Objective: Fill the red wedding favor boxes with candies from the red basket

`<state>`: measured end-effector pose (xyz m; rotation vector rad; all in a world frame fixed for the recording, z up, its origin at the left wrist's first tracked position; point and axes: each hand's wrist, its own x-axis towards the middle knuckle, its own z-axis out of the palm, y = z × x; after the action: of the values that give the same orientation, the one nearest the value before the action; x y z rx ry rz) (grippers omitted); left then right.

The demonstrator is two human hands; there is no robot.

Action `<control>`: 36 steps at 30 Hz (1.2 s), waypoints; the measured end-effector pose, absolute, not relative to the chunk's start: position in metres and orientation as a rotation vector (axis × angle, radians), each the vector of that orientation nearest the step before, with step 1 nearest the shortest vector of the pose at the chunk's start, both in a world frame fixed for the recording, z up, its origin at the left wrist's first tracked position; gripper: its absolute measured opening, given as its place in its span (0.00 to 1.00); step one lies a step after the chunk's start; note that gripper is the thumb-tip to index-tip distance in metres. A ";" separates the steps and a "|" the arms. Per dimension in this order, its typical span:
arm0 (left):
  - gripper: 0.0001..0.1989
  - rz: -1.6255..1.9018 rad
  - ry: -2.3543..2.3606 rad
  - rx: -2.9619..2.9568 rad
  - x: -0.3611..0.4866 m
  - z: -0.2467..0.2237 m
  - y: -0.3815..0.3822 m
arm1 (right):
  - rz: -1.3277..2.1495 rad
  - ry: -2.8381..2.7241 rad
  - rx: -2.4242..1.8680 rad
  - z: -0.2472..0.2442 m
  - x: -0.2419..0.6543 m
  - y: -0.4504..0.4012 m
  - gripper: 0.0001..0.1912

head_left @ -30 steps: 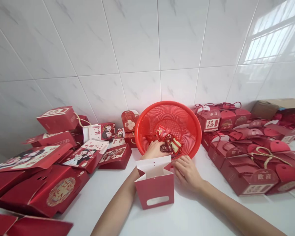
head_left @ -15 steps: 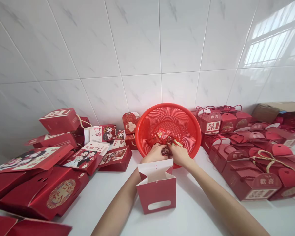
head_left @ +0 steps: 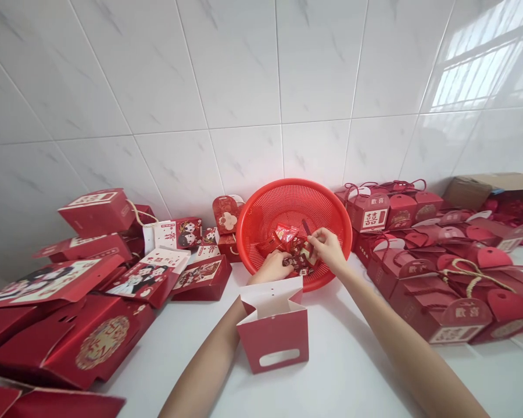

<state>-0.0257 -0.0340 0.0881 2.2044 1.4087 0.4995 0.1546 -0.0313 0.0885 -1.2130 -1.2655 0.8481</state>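
Note:
A red mesh basket (head_left: pixel 294 194) leans tilted near the tiled wall, with several wrapped sweets (head_left: pixel 287 232) inside. My left hand (head_left: pixel 273 267) reaches in over its front rim, its fingers at the dark red packets; whether they grip one is hidden. Pinched between the fingers of my right hand (head_left: pixel 326 245) is a thin dark red strip (head_left: pixel 305 226), held above the sweets. In front of the basket stands an upright red box (head_left: pixel 274 337) with its top open, white inside and with an oblong cut-out in its front.
Red boxes (head_left: pixel 104 342) printed with figures and gold patterns are piled at the left. At the right are rows of closed red boxes (head_left: pixel 422 290) with cord handles. A brown carton (head_left: pixel 466 191) stands behind them by the wall.
My right hand has lifted away from the sweets and moved slightly right, now with the thin strip in its fingers. My left hand remains low in the basket. The view has shifted slightly.

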 end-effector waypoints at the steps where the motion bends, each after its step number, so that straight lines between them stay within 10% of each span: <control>1: 0.18 0.495 1.421 2.211 -0.025 0.087 -0.035 | 0.925 -1.207 -1.130 0.089 0.156 -0.031 0.15; 10: 0.29 0.330 1.582 2.303 -0.015 0.078 -0.033 | 1.084 -0.986 -0.961 0.097 0.164 -0.032 0.23; 36: 0.10 0.548 1.264 2.181 -0.026 0.086 -0.035 | 0.642 -0.745 -0.782 0.139 0.220 -0.036 0.15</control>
<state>-0.0260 -0.0352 0.0865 2.1814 1.2638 0.5483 0.2204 -0.0363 0.1393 -0.7818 -0.7451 0.6415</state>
